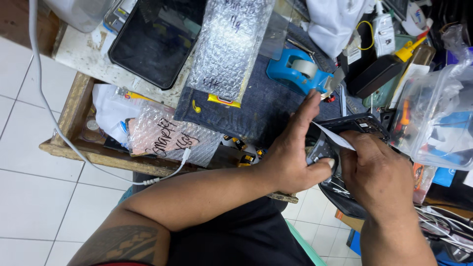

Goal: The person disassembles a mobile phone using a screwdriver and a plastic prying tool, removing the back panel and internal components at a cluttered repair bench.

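left hand (295,157) clasps black phone (352,125), steadying it | right hand (374,172) pinches tape strip (332,136) taut | blue tape dispenser (295,71) just beside, within reach

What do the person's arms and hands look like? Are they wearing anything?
Both arms are bare, with no sleeves, gloves, rings or watch showing. The left hand has short nails. The left upper arm carries a dark patterned tattoo. The right hand is bare too.
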